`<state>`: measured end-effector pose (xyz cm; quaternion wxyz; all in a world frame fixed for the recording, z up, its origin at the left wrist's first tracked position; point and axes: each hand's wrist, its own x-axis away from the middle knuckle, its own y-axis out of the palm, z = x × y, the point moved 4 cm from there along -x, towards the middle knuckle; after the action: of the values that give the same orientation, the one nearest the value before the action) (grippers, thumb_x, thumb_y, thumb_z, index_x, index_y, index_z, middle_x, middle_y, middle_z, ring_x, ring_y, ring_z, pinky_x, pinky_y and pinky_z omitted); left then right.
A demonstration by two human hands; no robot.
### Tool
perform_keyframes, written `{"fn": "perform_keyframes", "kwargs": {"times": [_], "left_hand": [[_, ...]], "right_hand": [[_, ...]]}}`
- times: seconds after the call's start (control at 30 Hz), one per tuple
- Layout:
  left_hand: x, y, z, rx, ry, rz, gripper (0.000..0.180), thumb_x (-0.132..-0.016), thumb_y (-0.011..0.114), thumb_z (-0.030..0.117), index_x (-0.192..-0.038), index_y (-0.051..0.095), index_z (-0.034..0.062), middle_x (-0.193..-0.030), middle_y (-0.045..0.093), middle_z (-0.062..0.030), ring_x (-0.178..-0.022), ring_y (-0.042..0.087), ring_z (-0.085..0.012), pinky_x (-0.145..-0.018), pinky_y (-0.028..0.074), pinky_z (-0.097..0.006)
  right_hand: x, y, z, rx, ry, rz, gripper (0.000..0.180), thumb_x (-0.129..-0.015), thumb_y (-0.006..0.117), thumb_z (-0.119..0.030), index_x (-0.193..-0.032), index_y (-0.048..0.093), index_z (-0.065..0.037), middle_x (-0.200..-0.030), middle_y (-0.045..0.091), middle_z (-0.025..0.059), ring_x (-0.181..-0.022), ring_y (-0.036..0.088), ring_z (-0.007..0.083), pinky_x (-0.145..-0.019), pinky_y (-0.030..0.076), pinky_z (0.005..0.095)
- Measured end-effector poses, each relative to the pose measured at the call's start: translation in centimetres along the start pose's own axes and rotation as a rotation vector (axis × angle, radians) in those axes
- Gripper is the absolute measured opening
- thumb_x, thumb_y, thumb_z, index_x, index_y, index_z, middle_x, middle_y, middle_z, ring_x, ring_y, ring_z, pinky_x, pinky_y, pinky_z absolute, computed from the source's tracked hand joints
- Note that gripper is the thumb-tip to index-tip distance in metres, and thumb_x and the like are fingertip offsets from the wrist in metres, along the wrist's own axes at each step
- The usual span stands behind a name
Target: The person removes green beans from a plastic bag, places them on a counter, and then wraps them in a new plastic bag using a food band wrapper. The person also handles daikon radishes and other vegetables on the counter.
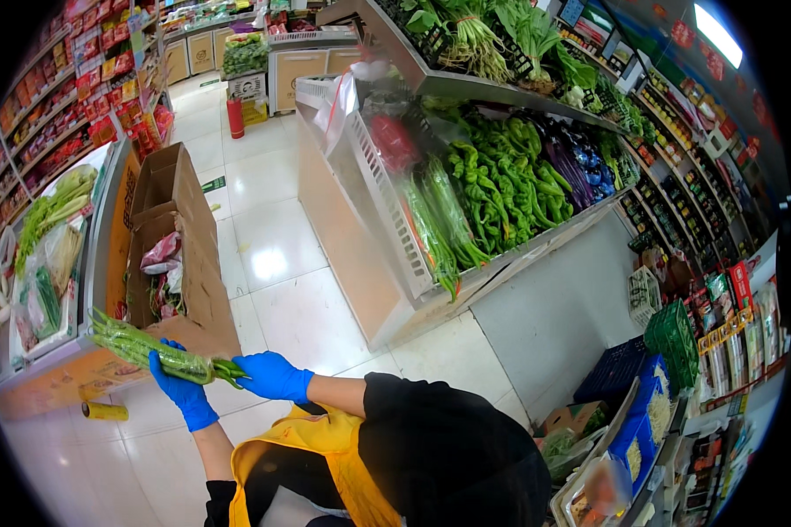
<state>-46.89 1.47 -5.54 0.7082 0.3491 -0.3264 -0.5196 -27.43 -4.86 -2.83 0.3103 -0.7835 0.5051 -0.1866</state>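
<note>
In front of the yellow apron (325, 448), both blue-gloved hands close on one wrapped bundle (149, 350) of long green vegetables. The left hand (183, 391) clamps around the bundle from below near its stem end, and the right hand (272, 376) grips the stem tips just beside it, so the two hands sit close together with the bundle slanting up and away to the left. Just beyond the hands stands an open cardboard box (189, 255) on the floor, holding crumpled plastic wrap and vegetable scraps. To the left of the hands a display bin (48, 255) carries bagged greens and pale stalks, and a yellow roll (105, 410) lies on the floor beneath its edge. Ahead and to the right of the hands, a slanted shelf (387, 211) holds wrapped long beans, then a heap of green peppers (505, 180), then purple aubergines (576, 167) farther right. A higher shelf above it carries leafy greens (475, 35). Well to the right of the hands, a green crate (674, 338) and a blue crate (615, 373) stand on the floor.
</note>
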Motion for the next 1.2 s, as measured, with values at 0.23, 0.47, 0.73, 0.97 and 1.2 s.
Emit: {"fn": "perform_keyframes", "kwargs": {"times": [0.23, 0.47, 0.73, 0.97, 1.2], "left_hand": [[-6.7, 1.8, -0.7, -0.072, -0.019, 0.0, 0.045, -0.081, 0.062, 0.032, -0.11, 0.05, 0.0002, -0.098, 0.058, -0.0094, -0.089, 0.056, -0.02, -0.083, 0.045, -0.032], [-14.1, 2.1, 0.2, -0.175, 0.007, -0.013, 0.045, -0.083, 0.058, 0.034, -0.111, 0.051, 0.0, -0.1, 0.057, -0.0098, -0.092, 0.053, -0.0204, -0.085, 0.042, -0.033], [-16.1, -4.8, 7.1, -0.083, 0.13, 0.198, 0.043, -0.085, 0.056, 0.035, -0.109, 0.053, 0.0006, -0.099, 0.059, -0.0108, -0.088, 0.056, -0.0197, -0.082, 0.044, -0.033], [-15.5, -12.9, 16.6, -0.211, 0.42, 0.28, 0.042, -0.089, 0.05, 0.034, -0.119, 0.047, 0.0048, -0.105, 0.057, -0.0112, -0.093, 0.056, -0.0235, -0.085, 0.046, -0.036], [-15.1, -14.3, 31.0, -0.113, 0.396, 0.311, 0.04, -0.087, 0.053, 0.032, -0.115, 0.05, 0.0032, -0.093, 0.058, -0.0085, -0.083, 0.058, -0.0197, -0.074, 0.049, -0.032]], "right_hand": [[-6.3, -0.8, 3.2, -0.003, -0.082, 0.119, 0.025, -0.085, 0.052, -0.028, -0.096, 0.054, -0.006, -0.079, 0.062, 0.0185, -0.071, 0.06, 0.0357, -0.062, 0.048, 0.0421], [-13.7, -2.5, 4.5, -0.035, -0.07, 0.111, 0.026, -0.081, 0.056, -0.026, -0.096, 0.055, -0.005, -0.079, 0.061, 0.0185, -0.07, 0.06, 0.0366, -0.061, 0.048, 0.0436], [-21.5, 0.0, 0.9, -0.116, -0.27, -0.001, 0.03, -0.081, 0.056, -0.024, -0.105, 0.055, -0.006, -0.088, 0.061, 0.0204, -0.077, 0.06, 0.0372, -0.066, 0.048, 0.0442], [-27.8, 13.6, -5.0, -0.514, -0.238, -0.428, 0.041, -0.085, 0.057, -0.021, -0.122, 0.048, -0.006, -0.108, 0.058, 0.0196, -0.097, 0.058, 0.0331, -0.082, 0.046, 0.0385], [-35.0, 21.7, -16.6, -0.537, -0.317, -0.826, 0.06, -0.081, 0.064, -0.02, -0.132, 0.036, -0.006, -0.112, 0.055, 0.0124, -0.094, 0.057, 0.0226, -0.08, 0.046, 0.0333]]}}
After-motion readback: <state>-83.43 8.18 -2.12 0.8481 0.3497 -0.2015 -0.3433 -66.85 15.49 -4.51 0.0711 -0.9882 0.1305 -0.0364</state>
